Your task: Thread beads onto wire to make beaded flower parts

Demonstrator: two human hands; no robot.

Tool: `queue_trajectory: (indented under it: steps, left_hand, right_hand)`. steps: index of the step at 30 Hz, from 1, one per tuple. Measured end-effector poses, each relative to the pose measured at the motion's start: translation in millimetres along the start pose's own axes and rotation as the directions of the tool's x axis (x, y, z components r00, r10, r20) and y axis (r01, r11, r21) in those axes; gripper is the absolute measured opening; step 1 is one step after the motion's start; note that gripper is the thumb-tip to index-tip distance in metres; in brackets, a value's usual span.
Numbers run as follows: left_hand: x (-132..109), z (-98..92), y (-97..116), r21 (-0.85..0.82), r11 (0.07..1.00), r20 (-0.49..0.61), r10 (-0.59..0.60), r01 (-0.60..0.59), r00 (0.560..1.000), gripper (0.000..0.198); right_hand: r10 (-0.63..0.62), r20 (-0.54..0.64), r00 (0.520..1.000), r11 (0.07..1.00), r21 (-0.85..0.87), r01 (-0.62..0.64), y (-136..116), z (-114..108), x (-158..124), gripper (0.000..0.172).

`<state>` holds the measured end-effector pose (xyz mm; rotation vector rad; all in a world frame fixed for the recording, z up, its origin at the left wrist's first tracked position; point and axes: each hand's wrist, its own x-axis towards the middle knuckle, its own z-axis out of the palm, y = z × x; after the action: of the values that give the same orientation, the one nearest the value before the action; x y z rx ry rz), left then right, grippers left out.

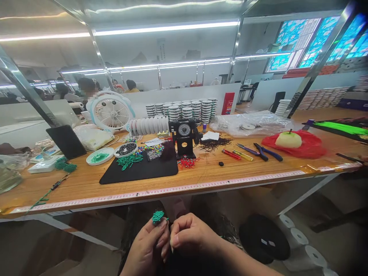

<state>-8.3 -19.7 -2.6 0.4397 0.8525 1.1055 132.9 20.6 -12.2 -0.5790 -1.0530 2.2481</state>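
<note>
My left hand (148, 243) pinches a small cluster of green beads (158, 217) between thumb and fingers, below the table's front edge. Close beside it, my right hand (191, 234) is closed with thumb and forefinger pressed together; whatever thin thing it may hold is too small to make out. On the table above lies a black mat (139, 174) with green tube-like beads (130, 162) and mixed coloured beads (155, 151). A white dish of dark beads (126, 148) and a white dish of green beads (99, 157) stand at its left side.
A black device with a dial (184, 132) stands mid-table. Pliers (268, 151), lighters (231, 154) and a peeled fruit on red plastic (289, 139) lie to the right. A fan (112, 112), a phone (66, 142) and stacked spools (186, 111) stand behind. A measuring tape (172, 191) runs along the front edge.
</note>
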Motion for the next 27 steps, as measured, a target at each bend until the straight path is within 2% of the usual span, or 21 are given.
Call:
queue_trajectory:
  steps: [4,11,17,27]
  left_hand:
    - [-5,4.5,0,-0.032,0.999,-0.071,-0.006,0.004,0.997,0.026]
    - [-6,4.6,1,-0.090,0.995,-0.029,0.032,-0.035,0.999,0.025]
    - [-1,-1.9,1,0.010,0.997,0.126,0.077,-0.079,0.989,0.032]
    - [0,-2.8,2,-0.012,1.000,0.122,-0.002,0.003,0.993,0.031]
  right_hand:
    - [0.006,0.036,0.999,0.998,0.061,-0.008,-4,6,1,0.006]
    - [0.018,-0.014,1.000,0.998,0.067,-0.017,-5,0,4,0.007]
    - [-0.011,-0.051,0.999,0.985,0.174,0.020,-6,0,3,0.004]
    - [-0.003,0.039,0.999,0.995,0.103,-0.001,-5,0,3,0.002]
